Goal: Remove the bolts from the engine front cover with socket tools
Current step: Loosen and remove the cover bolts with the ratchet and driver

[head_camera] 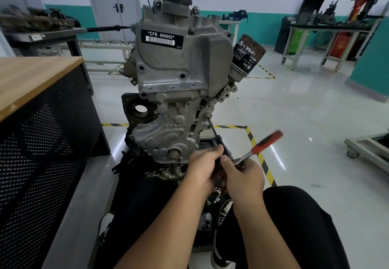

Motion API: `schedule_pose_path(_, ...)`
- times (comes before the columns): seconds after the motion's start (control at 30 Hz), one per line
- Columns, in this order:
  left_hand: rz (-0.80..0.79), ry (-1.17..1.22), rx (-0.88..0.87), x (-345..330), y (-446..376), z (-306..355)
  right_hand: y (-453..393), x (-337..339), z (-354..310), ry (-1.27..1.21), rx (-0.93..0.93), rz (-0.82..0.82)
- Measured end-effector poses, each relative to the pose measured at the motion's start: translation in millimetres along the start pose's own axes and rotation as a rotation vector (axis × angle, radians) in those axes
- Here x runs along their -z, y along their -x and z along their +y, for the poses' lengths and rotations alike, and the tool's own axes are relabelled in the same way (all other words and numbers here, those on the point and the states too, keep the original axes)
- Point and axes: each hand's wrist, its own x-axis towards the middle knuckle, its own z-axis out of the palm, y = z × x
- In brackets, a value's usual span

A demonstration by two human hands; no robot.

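1. While both hands meet at the ratchet head, the left hand [203,168] curls round the extension bar [213,131] base; the right hand [242,176] clasps the ratchet [264,144] near its head.
2. Beyond the grip, the bar tip sits on a bolt [208,117] at the front cover [168,134] edge.
3. Judgement: steel tools rigid, heavy; red handle offers leverage.
4. Glossy white floor [294,104] beyond; wooden bench [31,79] off the left hand.

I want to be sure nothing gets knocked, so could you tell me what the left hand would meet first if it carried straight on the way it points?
Probably the black block at the left hand's fingertips, then the engine cover behind it. Depth is unclear from this one view.
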Motion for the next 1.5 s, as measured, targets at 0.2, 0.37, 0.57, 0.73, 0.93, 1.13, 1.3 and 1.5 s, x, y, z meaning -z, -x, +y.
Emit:
schedule_pose_path(0.2, -0.040, -0.018, 0.053, 4, -2, 3, 4, 0, -9, -0.719, -0.415, -0.259)
schedule_pose_path(0.37, -0.032, -0.010, -0.008, 3, -4, -1, 0, -1, 3, 0.150, 0.045, -0.014)
schedule_pose_path(0.57, -0.081, -0.045, 0.080, 7, -4, 4, 4, -1, -5, -0.573, -0.398, -0.317)
schedule_pose_path(0.73, -0.046, -0.008, 0.013, 5, -8, -3, -1, -1, 6, 0.436, 0.191, -0.031)
schedule_pose_path(0.93, -0.068, -0.006, 0.117, 9, -7, 7, 6, -3, -6, -0.563, -0.409, -0.294)
schedule_pose_path(1.13, -0.049, 0.038, 0.008, 6, -6, 1, 4, 0, 1, 0.314, 0.123, -0.035)
schedule_pose_path(1.3, -0.086, -0.064, 0.064, 8, -7, 3, 4, 4, -11, -0.598, -0.486, -0.317)
schedule_pose_path(1.5, -0.014, -0.053, 0.000, 4, -6, -1, -1, 1, 0, 0.207, 0.082, -0.031)
